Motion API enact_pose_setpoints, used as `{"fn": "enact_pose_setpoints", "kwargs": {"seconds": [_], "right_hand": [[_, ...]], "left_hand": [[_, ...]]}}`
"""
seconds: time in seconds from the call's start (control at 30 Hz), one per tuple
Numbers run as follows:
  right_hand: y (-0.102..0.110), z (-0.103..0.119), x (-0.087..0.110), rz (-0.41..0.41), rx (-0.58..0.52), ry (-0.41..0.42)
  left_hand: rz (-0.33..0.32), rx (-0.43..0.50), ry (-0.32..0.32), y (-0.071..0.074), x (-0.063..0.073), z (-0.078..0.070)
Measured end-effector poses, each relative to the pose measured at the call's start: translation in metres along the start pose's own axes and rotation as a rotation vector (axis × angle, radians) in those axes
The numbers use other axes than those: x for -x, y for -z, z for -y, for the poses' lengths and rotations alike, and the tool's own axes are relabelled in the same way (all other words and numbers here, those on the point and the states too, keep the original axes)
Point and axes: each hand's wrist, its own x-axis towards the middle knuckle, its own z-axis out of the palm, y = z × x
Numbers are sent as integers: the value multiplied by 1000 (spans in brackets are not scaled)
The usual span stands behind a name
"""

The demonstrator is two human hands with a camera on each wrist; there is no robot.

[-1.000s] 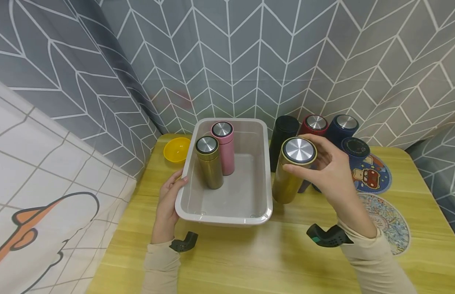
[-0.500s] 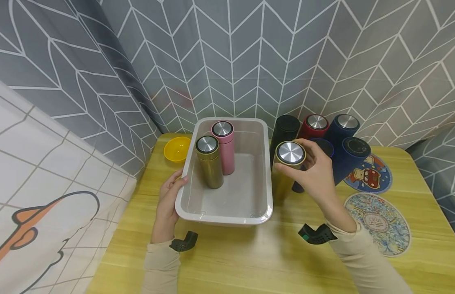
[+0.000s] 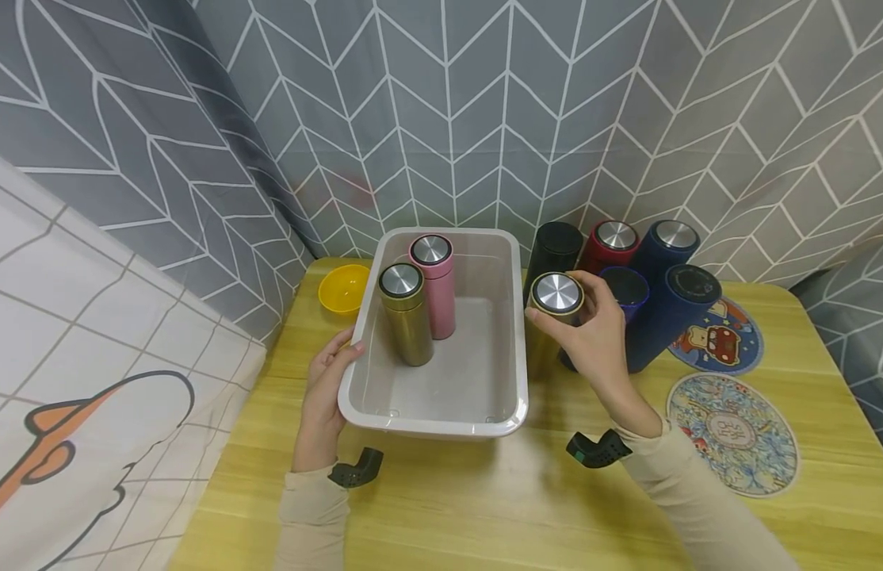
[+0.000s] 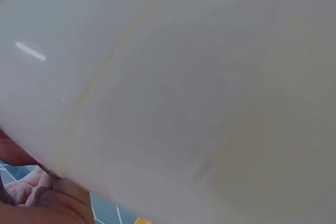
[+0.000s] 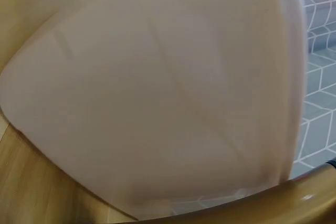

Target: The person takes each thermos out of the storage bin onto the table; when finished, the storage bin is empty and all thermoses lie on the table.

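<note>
In the head view, the right hand (image 3: pixel 587 337) hides part of the held gold bottle (image 3: pixel 543 346) from us, and that bottle covers the lower part of the black bottle (image 3: pixel 558 242). At four o'clock, we find the round mat's (image 3: pixel 732 434) lettering too small to read. The left wrist view's edge cuts off the left hand (image 4: pixel 52 203) near eight o'clock.
</note>
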Motion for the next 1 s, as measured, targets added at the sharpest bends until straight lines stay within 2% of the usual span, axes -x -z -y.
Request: {"fn": "enact_pose_setpoints", "kwargs": {"seconds": [0.3, 0.7, 1.0], "right_hand": [[-9, -5, -3, -37, 16, 1], [-13, -11, -6, -31, 39, -14], [-13, -11, -7, -36, 161, -20]], "left_hand": [[-7, 23, -21, 1, 0, 2], [4, -16, -6, 2, 2, -1], [-1, -14, 1, 3, 2, 0]]}}
